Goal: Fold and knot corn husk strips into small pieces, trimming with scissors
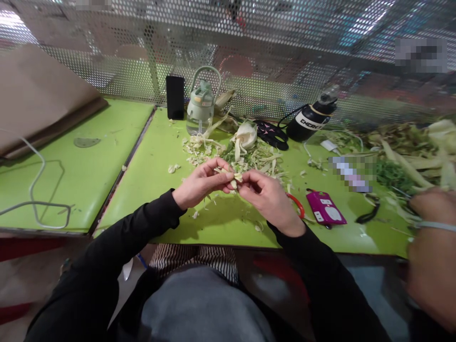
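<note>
Above the green table (228, 223), my left hand (201, 185) and my right hand (267, 197) meet, both pinching a small pale leaf strip piece (235, 178) between their fingertips. Both hands have closed fingers around it. Behind them lies a heap of pale green leaf strips (249, 159) with a folded pale leaf shape (245, 137) on top. Scraps of leaf are scattered around my hands.
A pale green water bottle (200, 107), a black phone (175, 97) and a black bottle (309, 122) stand at the back by the perforated metal screen. A magenta card (325, 208) and red ring (297, 205) lie right. Another person's hand (432, 251) works among leaves at far right.
</note>
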